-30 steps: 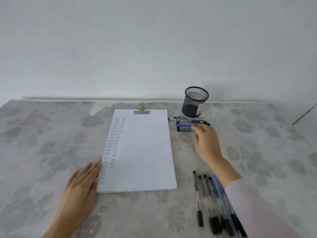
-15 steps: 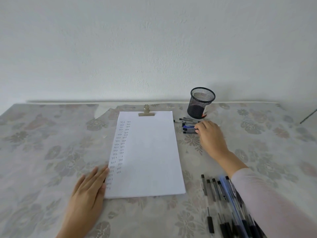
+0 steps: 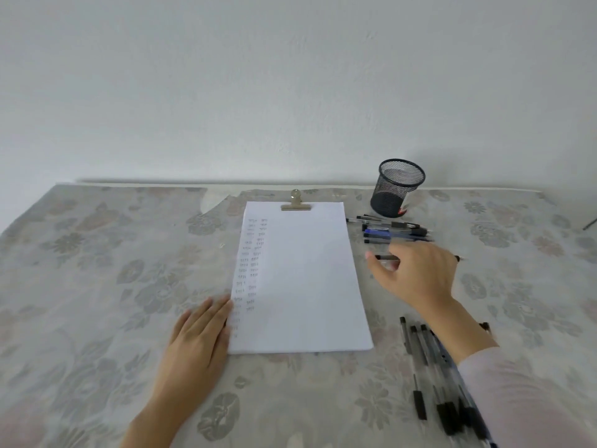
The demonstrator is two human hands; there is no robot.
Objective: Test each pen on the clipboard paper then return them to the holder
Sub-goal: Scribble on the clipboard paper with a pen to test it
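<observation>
White paper (image 3: 310, 276) lies clipped on the clipboard, with rows of small pen marks down its left side. My left hand (image 3: 197, 341) rests flat on the table, fingertips touching the paper's left edge. My right hand (image 3: 416, 276) hovers to the right of the paper and pinches a thin dark pen (image 3: 386, 257) that lies level. A black mesh holder (image 3: 396, 188) stands upright at the back right. Several pens (image 3: 391, 231) lie in front of the holder. Another row of several pens (image 3: 433, 376) lies at the front right, partly hidden by my right forearm.
A floral cloth (image 3: 97, 286) covers the table. The brass clip (image 3: 295, 203) holds the paper's top edge. A white wall rises right behind the table's back edge. A thin dark rod (image 3: 590, 224) shows at the far right edge.
My right hand has drawn back from the pile by the holder toward me, now lifting one pen. My left hand stays at the paper's edge.
</observation>
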